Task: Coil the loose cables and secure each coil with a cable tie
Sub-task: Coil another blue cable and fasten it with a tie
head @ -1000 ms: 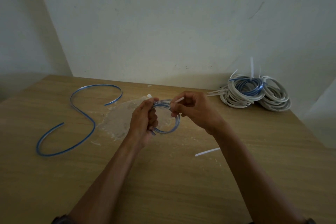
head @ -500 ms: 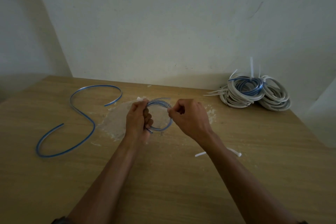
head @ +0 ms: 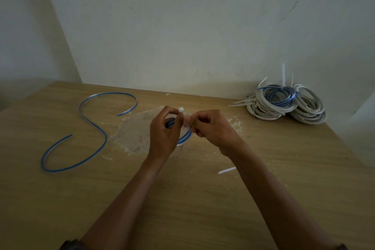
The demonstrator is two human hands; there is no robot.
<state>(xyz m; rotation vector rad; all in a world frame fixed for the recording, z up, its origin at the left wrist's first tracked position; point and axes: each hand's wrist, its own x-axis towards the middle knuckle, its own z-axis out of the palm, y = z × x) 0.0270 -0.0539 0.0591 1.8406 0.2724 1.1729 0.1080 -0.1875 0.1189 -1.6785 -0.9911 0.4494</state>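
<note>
- The blue-striped clear cable coil [head: 185, 137] and white plastic cable tie [head: 181, 109] are gripped by the left hand [head: 163, 135].
- The right hand [head: 212, 128], brought closer than before, is curled seemingly on the tie's tail; fastening is judged begun.

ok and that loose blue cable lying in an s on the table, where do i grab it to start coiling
Pinch the loose blue cable just behind its free end, the one nearest the left hand, coming from above with thumb and finger on its sides. It lies flat on the table, and that end already curls into an arc, so it likely gives you the first loop.
</note>
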